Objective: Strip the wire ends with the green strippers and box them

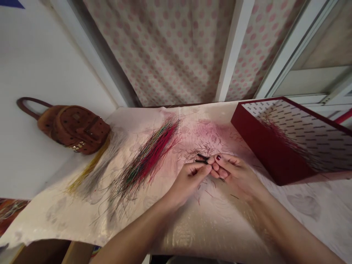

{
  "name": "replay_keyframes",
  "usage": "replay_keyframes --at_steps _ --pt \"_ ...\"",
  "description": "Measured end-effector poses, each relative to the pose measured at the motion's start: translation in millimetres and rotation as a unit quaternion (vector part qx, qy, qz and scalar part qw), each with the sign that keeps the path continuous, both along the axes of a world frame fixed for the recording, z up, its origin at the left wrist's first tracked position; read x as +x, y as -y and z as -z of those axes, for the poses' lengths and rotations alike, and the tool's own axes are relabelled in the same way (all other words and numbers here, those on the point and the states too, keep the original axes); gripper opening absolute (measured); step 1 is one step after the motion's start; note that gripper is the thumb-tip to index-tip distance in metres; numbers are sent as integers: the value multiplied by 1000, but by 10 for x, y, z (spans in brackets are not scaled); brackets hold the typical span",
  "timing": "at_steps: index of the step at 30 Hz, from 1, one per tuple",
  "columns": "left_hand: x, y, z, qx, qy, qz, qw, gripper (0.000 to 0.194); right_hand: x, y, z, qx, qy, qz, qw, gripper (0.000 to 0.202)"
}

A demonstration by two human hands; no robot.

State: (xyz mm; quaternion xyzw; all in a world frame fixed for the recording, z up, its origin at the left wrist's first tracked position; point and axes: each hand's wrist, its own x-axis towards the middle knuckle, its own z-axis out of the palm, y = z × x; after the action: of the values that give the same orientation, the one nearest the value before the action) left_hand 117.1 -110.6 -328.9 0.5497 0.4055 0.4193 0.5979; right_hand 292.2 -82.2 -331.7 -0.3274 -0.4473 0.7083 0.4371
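My left hand (192, 178) and my right hand (229, 168) meet over the table, fingertips almost touching. Both are closed in a pinch. A small black two-pronged thing (202, 158) sticks out leftward from between the fingertips; its kind is not clear, and my right fingers seem to grip it. Whatever the left fingers pinch is hidden. Short cut bits of thin wire (205, 146) lie scattered behind and beneath my hands. Left of them rests a long bundle of thin red, green and dark wires (154, 154).
Grey strands (100, 168) and yellow strands (88, 170) lie farther left, beside a brown backpack (77, 126) against the wall. On the right stands a dark red open box (255, 146) with wires inside. A pale patterned cover (192, 234) lies over the table; a dotted curtain (176, 47) hangs behind.
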Motion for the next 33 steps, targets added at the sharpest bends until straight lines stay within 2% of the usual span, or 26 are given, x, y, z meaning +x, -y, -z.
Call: replay_keyframes --at_steps 4,8,10,11,13,15,16,19,21,23,27,29,33 --pt "-78 -9 -38 46 -94 102 989 43 9 -5 8 19 17 29 999 32" --pt "-184 -1 -117 18 -151 235 960 45 51 -46 29 53 7 57 997 35" --pt "-220 -16 -146 1 -157 255 954 46 90 -67 28 55 -6 52 997 36" --pt "-229 -32 -151 3 -152 226 962 45 107 -73 25 48 -10 34 998 36" --pt "-225 -75 -139 28 -129 106 986 42 123 -66 16 22 -8 -19 1000 34" --pt "-198 -115 -101 45 -85 -15 995 39 101 -37 9 -11 4 -85 996 33" --pt "-179 -129 -76 42 -55 -43 997 38 77 -18 8 -25 7 -114 993 33" --pt "-119 -138 8 -7 52 -20 998 35 -15 37 17 -64 -12 -164 984 32" --pt "-88 -132 56 -41 113 9 993 31 -62 58 33 -88 -40 -170 981 29" --pt "-71 -131 84 -60 144 4 988 28 -84 66 51 -109 -62 -171 977 25" --pt "-125 -173 60 -44 170 -122 977 23 -75 65 63 -126 -74 -172 974 23" --pt "-219 -223 23 -44 211 -176 960 22 -64 63 54 -129 -72 -179 973 24" --pt "-496 -362 -40 -55 321 -245 913 20 -48 55 37 -140 -65 -186 970 24"
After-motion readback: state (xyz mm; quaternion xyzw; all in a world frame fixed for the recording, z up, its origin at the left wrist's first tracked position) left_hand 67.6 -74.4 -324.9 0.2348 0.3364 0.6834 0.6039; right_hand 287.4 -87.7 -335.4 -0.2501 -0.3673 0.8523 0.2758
